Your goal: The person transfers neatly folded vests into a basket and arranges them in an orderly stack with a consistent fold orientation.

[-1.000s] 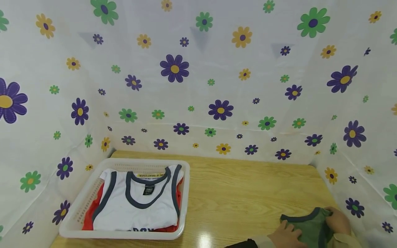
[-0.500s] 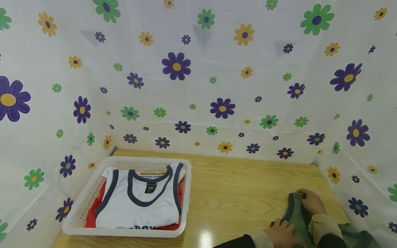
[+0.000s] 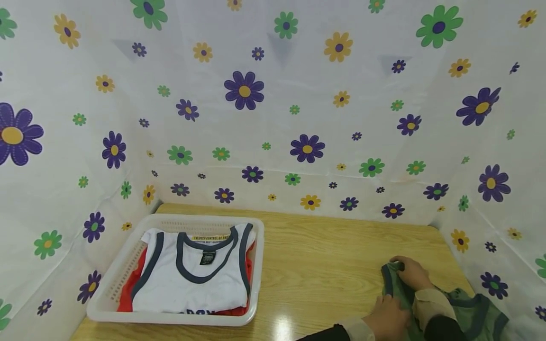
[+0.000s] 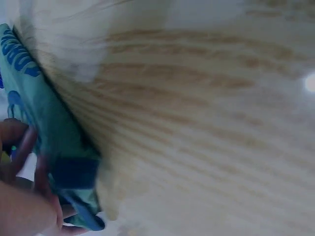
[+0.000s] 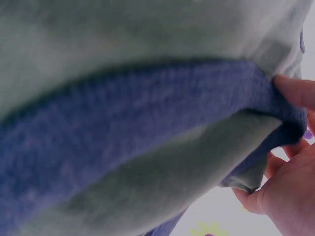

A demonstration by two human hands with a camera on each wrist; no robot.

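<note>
A green tank top (image 3: 469, 310) with dark trim lies bunched at the table's right front, partly hidden under my right forearm. My right hand (image 3: 413, 274) pinches its raised far end. Closer to me, my left hand (image 3: 388, 318) grips the near side with bent fingers. Blue lettering shows on the green tank top (image 4: 42, 103) in the left wrist view, where fingers of the left hand (image 4: 29, 206) lie along its edge. In the right wrist view, thumb and fingers of the right hand (image 5: 288, 191) hold the trimmed edge of the tank top (image 5: 128, 118).
At the left stands a white plastic basket (image 3: 95, 303) holding a white tank top (image 3: 192, 293) with dark trim over red cloth (image 3: 128, 296). Wood-grain table (image 3: 324, 265) lies between basket and hands. Flower-printed sheets (image 3: 277, 123) wall in the back and sides.
My right hand has moved left and away from me with the tank top's edge, crossing over the left arm's side. The garment's other part now spreads out to the right. The left hand's fingers have bent.
</note>
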